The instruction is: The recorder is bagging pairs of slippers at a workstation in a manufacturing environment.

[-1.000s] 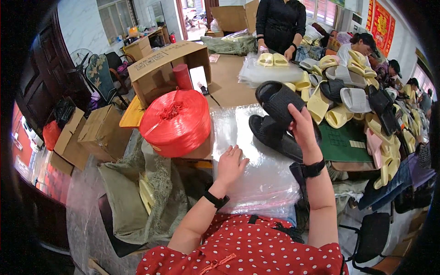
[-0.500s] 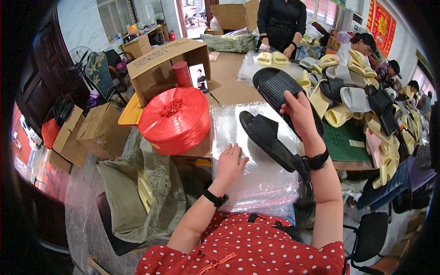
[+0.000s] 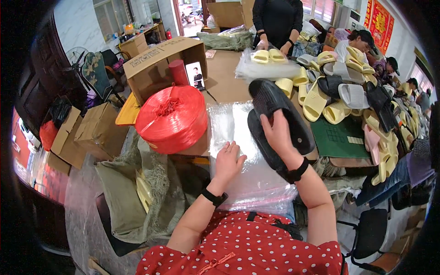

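Gripping black slipper (image 3: 297, 123) with right hand (image 3: 278, 136); left hand (image 3: 229, 161) flat on plastic (image 3: 259, 183), fingers outstretched.

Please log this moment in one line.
left hand: flat on clear plastic bags; right hand: on black ribbed slipper; second black slipper: underneath

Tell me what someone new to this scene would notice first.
Probably the big, round roll of shiny red plastic twine, left of centre in front of an open brown cardboard box. Next, the overlapping pair of black slide sandals, right of centre, held by the right hand above a stack of clear plastic bags. Then the heap of mostly yellow, grey and black slides at right.
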{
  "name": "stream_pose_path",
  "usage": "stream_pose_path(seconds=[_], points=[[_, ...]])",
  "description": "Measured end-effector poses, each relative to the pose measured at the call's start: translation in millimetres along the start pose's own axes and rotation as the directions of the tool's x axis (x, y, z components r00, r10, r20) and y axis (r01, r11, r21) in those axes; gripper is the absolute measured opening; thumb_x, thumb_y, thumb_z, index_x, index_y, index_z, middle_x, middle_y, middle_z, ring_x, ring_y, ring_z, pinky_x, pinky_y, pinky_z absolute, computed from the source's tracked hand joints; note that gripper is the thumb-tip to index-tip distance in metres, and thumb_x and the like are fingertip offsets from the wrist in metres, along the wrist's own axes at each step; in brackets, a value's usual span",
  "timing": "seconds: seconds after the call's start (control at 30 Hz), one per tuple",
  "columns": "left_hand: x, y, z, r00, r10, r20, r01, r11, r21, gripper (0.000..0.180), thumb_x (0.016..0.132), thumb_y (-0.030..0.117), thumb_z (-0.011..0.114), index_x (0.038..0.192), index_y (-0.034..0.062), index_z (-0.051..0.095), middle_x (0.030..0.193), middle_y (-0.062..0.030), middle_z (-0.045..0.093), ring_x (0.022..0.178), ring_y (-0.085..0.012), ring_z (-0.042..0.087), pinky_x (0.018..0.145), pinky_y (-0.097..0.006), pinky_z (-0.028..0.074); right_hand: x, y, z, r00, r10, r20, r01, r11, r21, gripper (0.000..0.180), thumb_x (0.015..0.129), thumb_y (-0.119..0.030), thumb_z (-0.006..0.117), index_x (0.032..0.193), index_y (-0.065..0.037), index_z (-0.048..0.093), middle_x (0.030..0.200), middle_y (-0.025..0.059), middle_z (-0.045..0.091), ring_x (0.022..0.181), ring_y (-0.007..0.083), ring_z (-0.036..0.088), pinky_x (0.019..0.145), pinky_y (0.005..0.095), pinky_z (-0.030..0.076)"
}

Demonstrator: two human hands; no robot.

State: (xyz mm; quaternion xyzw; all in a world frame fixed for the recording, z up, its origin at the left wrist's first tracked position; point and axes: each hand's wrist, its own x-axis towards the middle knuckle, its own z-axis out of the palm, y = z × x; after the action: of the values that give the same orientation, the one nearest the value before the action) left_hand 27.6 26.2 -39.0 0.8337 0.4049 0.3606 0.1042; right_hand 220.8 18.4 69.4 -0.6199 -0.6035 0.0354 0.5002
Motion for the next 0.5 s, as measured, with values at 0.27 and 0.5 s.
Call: stream_pose_path(seconds=[0.27,0.5], points=[[-1.3,1.3,-0.6,0.999,-0.015,0.038,0.014,1.000,0.010,0.038,0.084,0.028,0.069,0.110,0.0009,0.060,0.129,-0.0266,0.059,0.124,-0.0453,0.052,0.103,-0.048,0.042,5.5,10.4,2.5,0.967,0.255,-0.021,-0.186,0.756,0.628,0.025,0.095,-0.015,0.063,0.096,0.004,0.046,0.080,0.0099,0.060,0.062,0.0134,0.060,0.055,0.0272,0.053],[0.9,4.0,-1.7,0.999,0.034,0.019,-0.034,0.999,0.015,0.043,0.083,0.028,0.069,0.111,-0.0036,0.059,0.126,-0.0285,0.059,0.120,-0.0487,0.053,0.101,-0.050,0.043,24.4,105.9,-18.9,0.781,0.625,-0.003,-0.374,0.472,0.798,0.033,0.094,-0.019,0.066,0.104,0.007,0.049,0.083,0.0096,0.059,0.072,0.0183,0.061,0.063,0.0344,0.058]])
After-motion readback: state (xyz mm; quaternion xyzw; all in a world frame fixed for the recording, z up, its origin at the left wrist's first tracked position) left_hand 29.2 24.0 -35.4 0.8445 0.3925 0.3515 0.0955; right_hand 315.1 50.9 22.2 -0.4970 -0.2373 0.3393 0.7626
